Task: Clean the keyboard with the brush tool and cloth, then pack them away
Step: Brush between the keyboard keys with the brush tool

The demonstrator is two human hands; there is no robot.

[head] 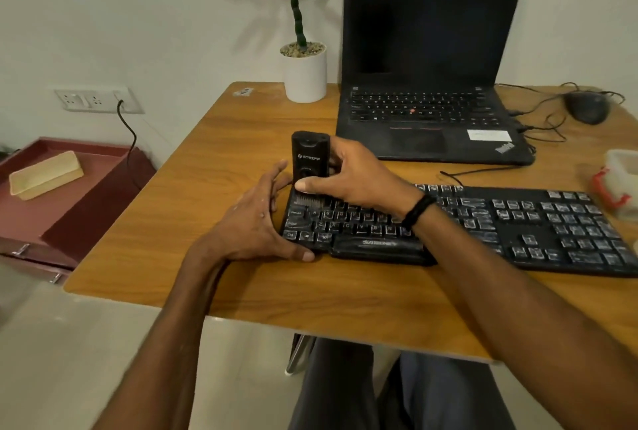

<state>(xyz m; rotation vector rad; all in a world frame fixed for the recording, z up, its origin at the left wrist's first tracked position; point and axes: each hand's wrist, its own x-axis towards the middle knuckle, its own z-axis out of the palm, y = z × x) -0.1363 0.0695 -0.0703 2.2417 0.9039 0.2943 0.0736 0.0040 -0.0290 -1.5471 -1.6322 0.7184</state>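
right hand [352,177] grips black brush tool [309,162] upright, bristles down on top-left keys of black keyboard [483,226] | left hand [255,222] open, fingers spread, braced on keyboard's 9 o'clock end | keyboard on wooden desk [214,160] at centre | ThinkPad laptop [431,60] at 12 o'clock | potted plant [305,70] at 11 | mouse [587,106] at 2

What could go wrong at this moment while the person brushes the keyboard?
The keyboard lies close to the table edge; only the left hand steadies it, so a hard stroke could push it off. The right hand holds the brush tool upright, and hard pressure may bend its bristles.
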